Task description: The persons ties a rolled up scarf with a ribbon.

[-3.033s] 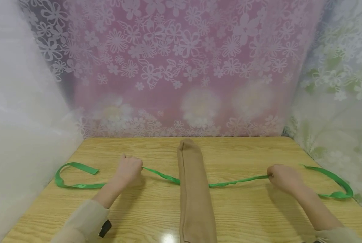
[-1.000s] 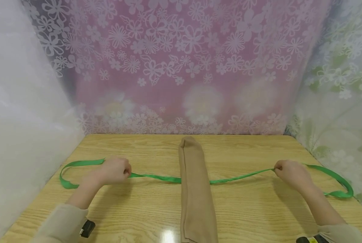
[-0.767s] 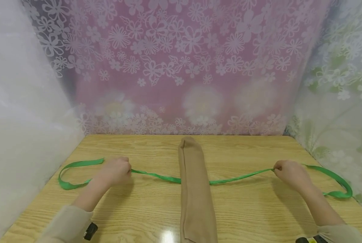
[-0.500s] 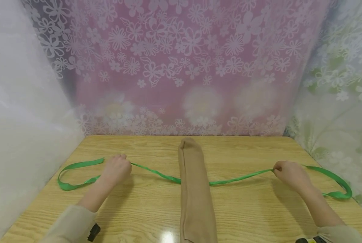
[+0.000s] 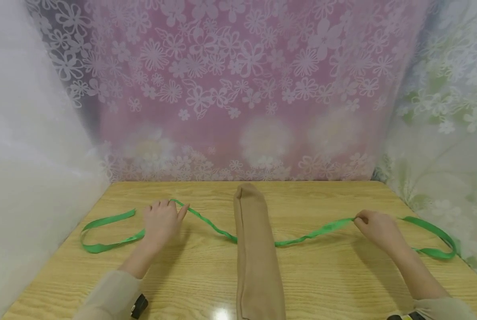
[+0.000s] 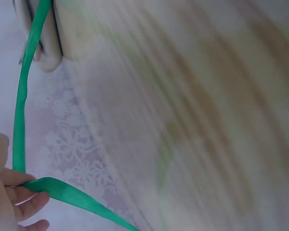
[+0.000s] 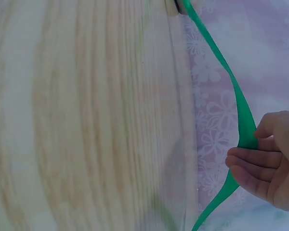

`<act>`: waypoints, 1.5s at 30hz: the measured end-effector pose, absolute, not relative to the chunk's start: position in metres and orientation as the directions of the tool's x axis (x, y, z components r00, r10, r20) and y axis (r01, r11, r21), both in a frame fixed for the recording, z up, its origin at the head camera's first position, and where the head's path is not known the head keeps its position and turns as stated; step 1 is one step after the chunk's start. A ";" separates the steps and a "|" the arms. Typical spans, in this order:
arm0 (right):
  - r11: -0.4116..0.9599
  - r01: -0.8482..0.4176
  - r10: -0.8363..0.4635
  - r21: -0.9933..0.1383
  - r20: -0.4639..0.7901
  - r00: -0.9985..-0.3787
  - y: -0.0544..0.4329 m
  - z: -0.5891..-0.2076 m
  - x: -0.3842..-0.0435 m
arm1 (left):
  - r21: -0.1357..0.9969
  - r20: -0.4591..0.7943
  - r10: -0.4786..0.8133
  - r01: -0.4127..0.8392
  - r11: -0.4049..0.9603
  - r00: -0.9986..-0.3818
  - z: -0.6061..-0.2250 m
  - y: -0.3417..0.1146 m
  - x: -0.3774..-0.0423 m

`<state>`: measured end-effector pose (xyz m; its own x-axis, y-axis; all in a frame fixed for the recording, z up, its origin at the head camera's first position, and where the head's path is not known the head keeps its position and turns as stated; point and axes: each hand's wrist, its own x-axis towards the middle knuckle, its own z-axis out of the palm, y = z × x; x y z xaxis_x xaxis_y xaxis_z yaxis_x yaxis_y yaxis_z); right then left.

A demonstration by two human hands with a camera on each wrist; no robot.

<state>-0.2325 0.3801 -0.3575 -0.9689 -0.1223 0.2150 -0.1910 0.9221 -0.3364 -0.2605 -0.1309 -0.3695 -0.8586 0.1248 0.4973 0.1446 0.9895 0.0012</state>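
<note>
A long green ribbon (image 5: pixel 218 230) runs crosswise under a long, narrow tan folded cloth (image 5: pixel 258 253) on the table. My left hand (image 5: pixel 161 222) raises the ribbon left of the cloth. In the left wrist view the ribbon (image 6: pixel 20 110) passes between the fingers (image 6: pixel 20 193), held there while the thumb stands apart. On the other side, my right hand (image 5: pixel 378 227) pinches the ribbon between thumb and fingers; in the right wrist view its flat side (image 7: pixel 245 127) shows at the thumb. The ribbon's loose ends curve on the tabletop beyond both hands.
The wooden table (image 5: pixel 206 284) carries the cloth from its far edge toward me. A pink flowered curtain (image 5: pixel 230 89) hangs behind, with a white sheet (image 5: pixel 34 146) at left and a flowered one (image 5: pixel 446 133) at right.
The left hand has moved right and away from me, and its thumb has spread from the ribbon. Near the right hand the ribbon has turned its flat side up; that hand shifted slightly left.
</note>
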 end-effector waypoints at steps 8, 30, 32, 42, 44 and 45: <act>0.903 -0.211 -0.097 -0.374 0.301 -0.949 0.371 -0.351 -0.235 | 0.141 0.629 0.049 0.176 0.974 -0.776 -0.361 -0.122 -0.262; 0.810 -0.275 0.045 -0.518 0.521 -0.852 0.330 -0.322 -0.248 | 0.571 0.682 -0.071 0.470 0.673 -0.728 -0.337 -0.083 -0.270; 0.798 -0.276 0.052 -0.536 0.517 -0.854 0.326 -0.317 -0.249 | 0.579 0.694 -0.069 0.500 0.644 -0.716 -0.335 -0.080 -0.272; 0.699 -0.335 0.034 -0.631 0.497 -0.867 0.297 -0.298 -0.251 | 0.724 0.571 -0.048 0.474 0.501 -0.820 -0.321 -0.069 -0.270; 0.683 -0.350 0.023 -0.641 0.498 -0.867 0.291 -0.294 -0.250 | 0.743 0.540 -0.034 0.458 0.488 -0.841 -0.318 -0.068 -0.269; 0.675 -0.352 0.020 -0.648 0.493 -0.870 0.287 -0.291 -0.250 | 0.749 0.530 -0.025 0.455 0.483 -0.847 -0.317 -0.067 -0.269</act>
<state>-0.2496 0.2874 -0.2912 -0.8700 0.0199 0.4926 -0.3517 0.6751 -0.6485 -0.2687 -0.0669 -0.3168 -0.8475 -0.0246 0.5303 0.4545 0.4825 0.7487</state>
